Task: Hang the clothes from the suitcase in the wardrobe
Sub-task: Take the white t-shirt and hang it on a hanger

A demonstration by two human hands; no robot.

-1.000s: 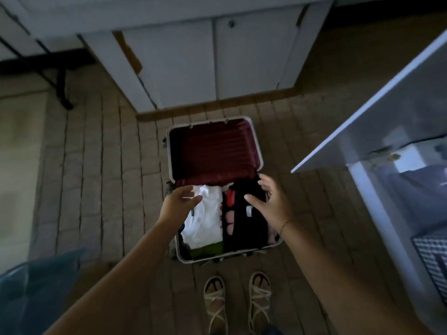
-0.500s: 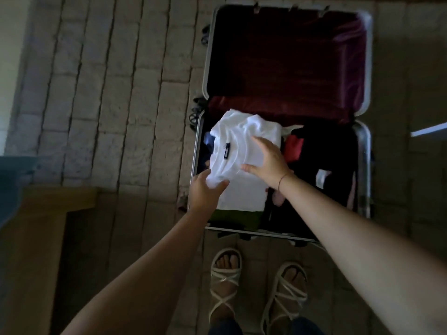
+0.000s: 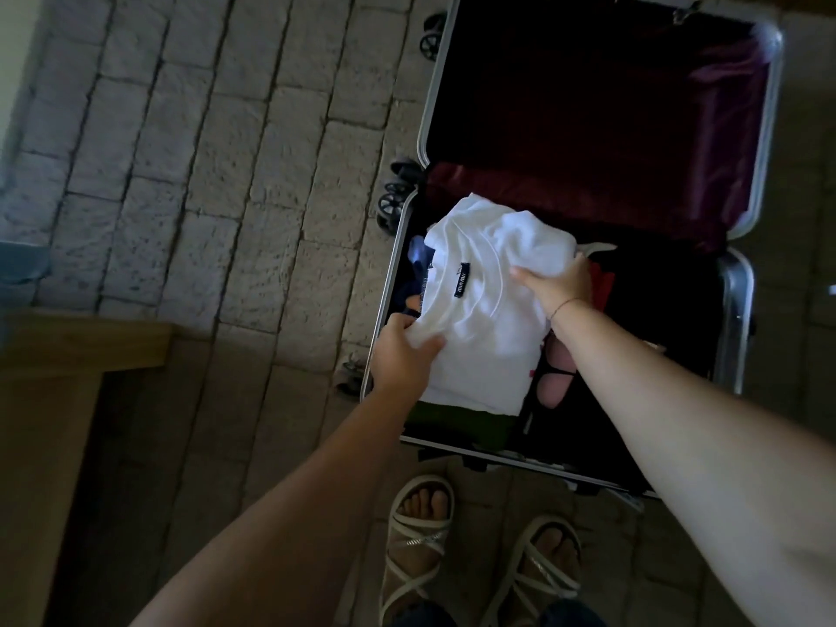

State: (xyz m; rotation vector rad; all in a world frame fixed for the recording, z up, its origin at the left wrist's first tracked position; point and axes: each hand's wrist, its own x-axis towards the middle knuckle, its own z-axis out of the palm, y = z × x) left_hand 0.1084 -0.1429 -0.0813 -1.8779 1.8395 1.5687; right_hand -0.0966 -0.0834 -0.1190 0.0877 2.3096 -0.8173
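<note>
An open suitcase (image 3: 735,319) with a silver frame and dark red lining lies on the stone floor. A folded white shirt (image 3: 491,291) with a dark neck label sits on top of the clothes in its near half. My left hand (image 3: 400,350) grips the shirt's near left corner. My right hand (image 3: 554,285) grips its right edge. Dark clothes (image 3: 656,300), a red piece (image 3: 604,282), a green piece (image 3: 457,425) and something pink (image 3: 558,377) lie around and under the shirt. The wardrobe is out of view.
The suitcase's wheels (image 3: 393,201) stick out on its left side. A wooden ledge (image 3: 81,343) stands at the left. My sandalled feet (image 3: 420,531) are just in front of the suitcase. Stone tiles (image 3: 203,174) cover the floor to the left.
The view has closed in on the suitcase. Both hands went from hovering over the clothes to gripping the white shirt, whose far end is now bunched and raised.
</note>
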